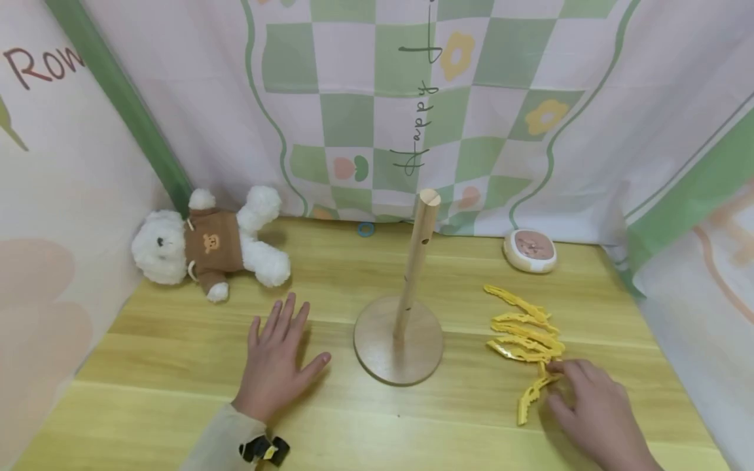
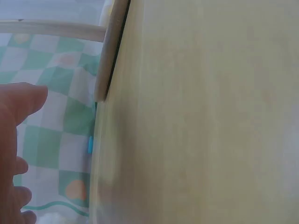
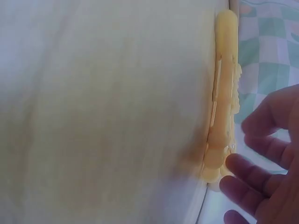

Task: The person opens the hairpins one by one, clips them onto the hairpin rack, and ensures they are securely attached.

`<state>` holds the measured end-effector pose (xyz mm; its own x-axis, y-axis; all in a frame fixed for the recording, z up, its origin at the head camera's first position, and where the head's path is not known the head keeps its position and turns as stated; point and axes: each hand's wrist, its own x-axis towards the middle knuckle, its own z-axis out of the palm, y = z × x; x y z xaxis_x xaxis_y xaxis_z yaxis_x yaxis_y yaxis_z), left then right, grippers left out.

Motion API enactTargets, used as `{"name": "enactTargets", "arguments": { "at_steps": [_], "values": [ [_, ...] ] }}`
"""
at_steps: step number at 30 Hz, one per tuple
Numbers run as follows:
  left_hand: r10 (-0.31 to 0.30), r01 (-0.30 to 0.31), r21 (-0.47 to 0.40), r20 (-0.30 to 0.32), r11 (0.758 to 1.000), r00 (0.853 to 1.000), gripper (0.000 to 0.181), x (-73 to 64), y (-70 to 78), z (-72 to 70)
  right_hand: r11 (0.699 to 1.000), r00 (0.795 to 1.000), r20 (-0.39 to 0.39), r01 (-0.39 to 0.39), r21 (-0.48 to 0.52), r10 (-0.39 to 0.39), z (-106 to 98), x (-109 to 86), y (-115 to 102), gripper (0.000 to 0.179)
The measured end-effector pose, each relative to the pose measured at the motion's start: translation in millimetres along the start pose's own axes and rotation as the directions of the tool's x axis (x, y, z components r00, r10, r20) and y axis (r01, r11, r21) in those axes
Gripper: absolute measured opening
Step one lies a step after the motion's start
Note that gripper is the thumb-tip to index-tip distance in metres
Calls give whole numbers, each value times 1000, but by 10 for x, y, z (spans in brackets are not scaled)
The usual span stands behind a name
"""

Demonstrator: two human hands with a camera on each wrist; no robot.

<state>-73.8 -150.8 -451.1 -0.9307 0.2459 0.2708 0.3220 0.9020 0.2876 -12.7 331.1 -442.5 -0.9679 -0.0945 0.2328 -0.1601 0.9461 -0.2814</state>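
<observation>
In the head view my left hand (image 1: 275, 368) rests on the wooden table with its fingers spread, holding nothing. Its thumb points toward a wooden stand (image 1: 398, 360), an upright pole with holes on a round base. Over on the right, several yellow alligator hair clips (image 1: 526, 337) lie in a row. My right hand (image 1: 601, 412) is at the handle end of the nearest clip (image 1: 528, 399), thumb and forefinger apart around it. In the right wrist view the loosely bent fingers (image 3: 247, 170) are close beside the yellow clip (image 3: 225, 93); contact is hard to tell.
A white plush dog (image 1: 215, 248) in a brown shirt lies at the back left. A small blue ring (image 1: 366, 229) is by the back edge. A white and pink device (image 1: 531, 250) sits behind the clips. Printed curtains (image 1: 347, 118) hang behind and at the sides.
</observation>
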Motion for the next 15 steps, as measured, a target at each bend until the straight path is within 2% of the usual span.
{"name": "enactTargets", "arguments": {
  "at_steps": [7, 15],
  "values": [
    [-9, 9, -8, 18, 1000, 1000, 94, 8, 19, 15, 1000, 1000, -4, -19, -24, 19, 5, -33, 63, 42],
    [-13, 14, -25, 21, 1000, 1000, 93, 17, 29, 47, 998, 995, 70, -65, -16, 66, -34, -41, 61, 45]
  ]
}}
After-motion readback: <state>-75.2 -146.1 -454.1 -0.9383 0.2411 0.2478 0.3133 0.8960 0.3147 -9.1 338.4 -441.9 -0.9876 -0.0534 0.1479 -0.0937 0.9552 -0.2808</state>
